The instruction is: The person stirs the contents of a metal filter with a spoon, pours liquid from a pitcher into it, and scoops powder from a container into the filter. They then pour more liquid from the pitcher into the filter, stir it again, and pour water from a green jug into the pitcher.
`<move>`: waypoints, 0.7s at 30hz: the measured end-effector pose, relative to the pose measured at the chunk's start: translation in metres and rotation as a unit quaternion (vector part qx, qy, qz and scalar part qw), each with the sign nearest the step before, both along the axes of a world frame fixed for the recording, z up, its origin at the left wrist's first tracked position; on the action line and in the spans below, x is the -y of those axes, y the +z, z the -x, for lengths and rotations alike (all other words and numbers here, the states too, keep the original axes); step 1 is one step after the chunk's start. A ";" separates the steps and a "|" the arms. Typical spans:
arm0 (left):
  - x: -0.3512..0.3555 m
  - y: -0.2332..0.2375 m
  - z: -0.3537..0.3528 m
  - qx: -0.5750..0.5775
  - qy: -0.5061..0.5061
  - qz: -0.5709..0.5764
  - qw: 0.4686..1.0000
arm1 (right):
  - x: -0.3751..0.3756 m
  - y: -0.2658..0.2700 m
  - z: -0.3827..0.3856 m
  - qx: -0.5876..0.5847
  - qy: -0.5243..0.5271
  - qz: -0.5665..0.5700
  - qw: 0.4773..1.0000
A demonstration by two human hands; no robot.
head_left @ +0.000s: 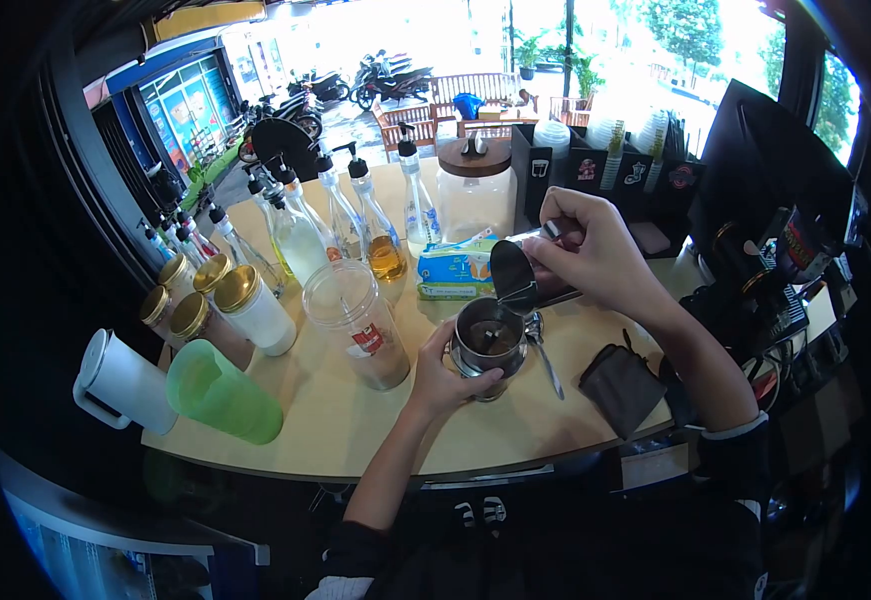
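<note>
My left hand point(453, 372) is wrapped round a metal cup point(508, 366) on the counter, thumb across its front. Inside the cup are dark contents with a small light spot near the middle. Above the cup's rim, my right hand point(578, 250) grips a dark, rounded, lid-like piece point(514, 277) that is tilted. A reddish part with a silvery bit shows at those fingers, but I cannot make out its kind. A metal spoon point(550, 365) lies just right of the cup. Behind it sits a blue and green tissue pack point(455, 270).
Left of the cup are a clear plastic jar point(370, 335), a green pitcher point(224, 392), a white jug point(124, 380) and several gold-lidded jars point(256, 310). Pump bottles point(386, 225) line the back. A dark folded cloth point(624, 388) lies right, near the counter point(396, 440) edge.
</note>
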State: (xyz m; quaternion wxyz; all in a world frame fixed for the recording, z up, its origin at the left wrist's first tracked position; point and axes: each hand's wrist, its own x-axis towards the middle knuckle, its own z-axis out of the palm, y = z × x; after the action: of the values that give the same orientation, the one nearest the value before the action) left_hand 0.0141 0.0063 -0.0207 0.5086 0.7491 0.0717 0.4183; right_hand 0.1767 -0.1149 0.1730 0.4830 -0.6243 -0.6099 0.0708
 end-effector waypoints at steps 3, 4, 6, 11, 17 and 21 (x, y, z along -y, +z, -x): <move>0.002 0.003 0.001 0.000 0.003 0.001 1.000 | -0.001 0.001 0.001 0.002 0.008 -0.007 1.000; 0.002 0.004 0.001 -0.001 0.004 0.000 1.000 | 0.000 0.003 0.002 0.016 0.001 -0.001 1.000; 0.001 0.003 0.001 -0.004 0.004 0.001 1.000 | -0.001 0.004 0.004 0.030 -0.005 0.006 1.000; 0.002 0.003 0.002 -0.010 0.003 0.003 1.000 | -0.008 -0.002 0.002 -0.001 0.007 -0.008 1.000; 0.001 0.004 0.002 -0.020 0.010 -0.016 1.000 | -0.011 0.002 0.006 0.025 -0.011 0.002 1.000; 0.001 0.003 0.002 -0.012 0.001 -0.007 1.000 | -0.014 0.001 0.007 0.020 -0.004 0.001 1.000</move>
State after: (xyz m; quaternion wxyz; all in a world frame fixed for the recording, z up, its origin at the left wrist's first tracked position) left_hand 0.0126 0.0057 -0.0182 0.5020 0.7575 0.0757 0.4103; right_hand 0.1694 -0.1006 0.1745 0.4705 -0.6284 -0.6168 0.0571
